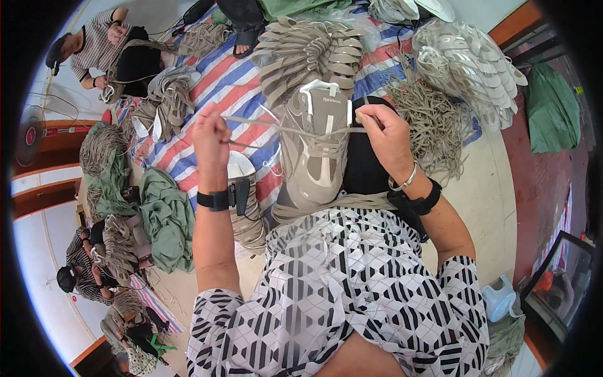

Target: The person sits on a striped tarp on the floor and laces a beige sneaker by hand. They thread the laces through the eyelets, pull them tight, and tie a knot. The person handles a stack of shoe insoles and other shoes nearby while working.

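Black-and-white patterned clothing (339,295) fills the near view; above it a beige sneaker (317,141) rests on the person's lap. Left hand (210,135) and right hand (384,132) each pinch an end of the beige lace (282,129), stretched taut across the shoe. Loose laces (433,119) are piled on the striped mat (226,81) at its right edge.

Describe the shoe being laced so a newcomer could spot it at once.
Start at the striped red, white and blue tarp. At its near edge, a beige shoe upper rests on the person's lap. Unlike the stacked uppers behind, a lace stretches across it between both hands.
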`<state>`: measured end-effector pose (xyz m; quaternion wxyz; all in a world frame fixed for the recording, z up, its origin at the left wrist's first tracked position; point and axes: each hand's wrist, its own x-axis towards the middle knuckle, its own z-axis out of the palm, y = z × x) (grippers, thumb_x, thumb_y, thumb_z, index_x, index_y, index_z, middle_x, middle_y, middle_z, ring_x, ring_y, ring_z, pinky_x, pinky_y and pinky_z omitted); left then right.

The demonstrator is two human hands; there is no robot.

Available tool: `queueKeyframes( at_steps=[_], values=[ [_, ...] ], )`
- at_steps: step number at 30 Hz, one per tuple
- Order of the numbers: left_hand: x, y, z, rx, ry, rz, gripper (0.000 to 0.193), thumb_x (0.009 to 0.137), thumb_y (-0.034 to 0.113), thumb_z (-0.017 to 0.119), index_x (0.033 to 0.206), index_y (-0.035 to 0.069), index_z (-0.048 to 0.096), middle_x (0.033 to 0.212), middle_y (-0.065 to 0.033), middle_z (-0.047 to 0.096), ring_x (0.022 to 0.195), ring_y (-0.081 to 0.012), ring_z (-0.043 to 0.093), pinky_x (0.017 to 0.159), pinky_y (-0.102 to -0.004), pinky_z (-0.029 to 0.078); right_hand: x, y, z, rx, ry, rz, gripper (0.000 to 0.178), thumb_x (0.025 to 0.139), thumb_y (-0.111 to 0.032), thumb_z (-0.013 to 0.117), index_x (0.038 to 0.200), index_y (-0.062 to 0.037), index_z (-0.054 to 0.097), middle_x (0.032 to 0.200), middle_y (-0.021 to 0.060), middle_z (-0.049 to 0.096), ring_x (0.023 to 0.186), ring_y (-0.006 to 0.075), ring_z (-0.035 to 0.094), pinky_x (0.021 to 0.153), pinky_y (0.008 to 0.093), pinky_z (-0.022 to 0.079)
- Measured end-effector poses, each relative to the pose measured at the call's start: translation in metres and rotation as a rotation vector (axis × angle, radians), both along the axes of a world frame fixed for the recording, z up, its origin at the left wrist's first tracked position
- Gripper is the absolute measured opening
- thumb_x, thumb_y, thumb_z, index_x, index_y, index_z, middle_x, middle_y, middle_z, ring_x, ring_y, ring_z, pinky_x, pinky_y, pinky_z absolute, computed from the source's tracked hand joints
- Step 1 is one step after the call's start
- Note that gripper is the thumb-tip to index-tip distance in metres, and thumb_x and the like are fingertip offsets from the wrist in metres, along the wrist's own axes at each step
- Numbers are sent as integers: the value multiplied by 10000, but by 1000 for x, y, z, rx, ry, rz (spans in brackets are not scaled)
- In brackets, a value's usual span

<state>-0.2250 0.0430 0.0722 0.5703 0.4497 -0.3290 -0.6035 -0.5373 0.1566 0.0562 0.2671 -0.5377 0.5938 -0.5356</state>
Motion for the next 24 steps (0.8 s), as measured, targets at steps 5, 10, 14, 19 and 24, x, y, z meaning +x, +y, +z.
queueKeyframes(
  at_steps=[5, 10, 14, 19, 24],
  values=[
    [5, 14, -19, -66, -416, -14, 143, 898, 62, 520, 1027, 32, 575, 627, 43, 445, 468, -21, 342, 404, -181, 264, 0, 25, 1, 86, 420, 289, 153, 830, -176, 639, 863, -28, 614, 726, 149, 613, 672, 330, 603, 614, 367, 490],
    [26, 22, -72, -342, -1150, -91, 183, 920, 89, 487, 1033, 17, 613, 716, -46, 596, 655, -139, 570, 623, -281, 462, -38, 57, 6, 476, -35, 354, 135, 837, -141, 628, 795, -16, 657, 660, 70, 637, 597, 153, 591, 593, 272, 463],
    [19, 33, -94, -363, -1144, -240, 265, 952, 104, 491, 1189, 22, 576, 861, -43, 670, 716, -115, 584, 655, -259, 469, -120, 92, -34, 542, -236, -27, 124, 853, -120, 616, 855, -8, 670, 721, 33, 679, 632, 80, 596, 580, 246, 458],
    [-55, 55, -25, -344, -1149, -284, 418, 928, 83, 478, 1344, 89, 437, 974, -76, 691, 856, -241, 655, 712, -328, 494, -132, 83, -32, 502, 988, -157, 283, 857, -61, 556, 1138, -84, 587, 747, 121, 687, 663, 197, 677, 576, 332, 513],
    [-70, 57, -31, -629, -1183, -287, 227, 930, 91, 513, 1134, 58, 604, 926, -91, 688, 787, -216, 662, 665, -291, 502, -28, 27, 6, 240, -130, 155, 281, 902, -37, 513, 1176, -15, 568, 834, 107, 686, 756, 131, 669, 669, 252, 529]
  ],
)
